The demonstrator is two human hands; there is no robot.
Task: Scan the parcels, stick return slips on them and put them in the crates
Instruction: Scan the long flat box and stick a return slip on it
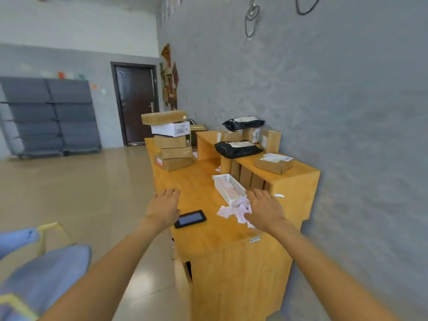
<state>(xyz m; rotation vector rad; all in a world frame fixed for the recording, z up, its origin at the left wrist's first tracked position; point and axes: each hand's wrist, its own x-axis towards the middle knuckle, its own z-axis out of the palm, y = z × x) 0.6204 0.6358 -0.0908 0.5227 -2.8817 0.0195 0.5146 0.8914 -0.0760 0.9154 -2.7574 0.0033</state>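
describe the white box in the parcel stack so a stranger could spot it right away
Start at the wooden counter along the grey wall and look to its far left end, where a stack of parcels stands. The white box sits second from the top, the only white one among brown cartons.

Soft even daylight, blurred warped edges

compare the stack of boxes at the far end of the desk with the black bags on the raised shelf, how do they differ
The stack of boxes is rigid cartons, mostly brown with one white, piled five high on the desk. The black bags are soft, crumpled plastic mailers lying flat on the raised shelf, one resting on small boxes. The stack stands toward the left, the bags nearer the wall. Both carry light-coloured labels, and neither hand touches them.
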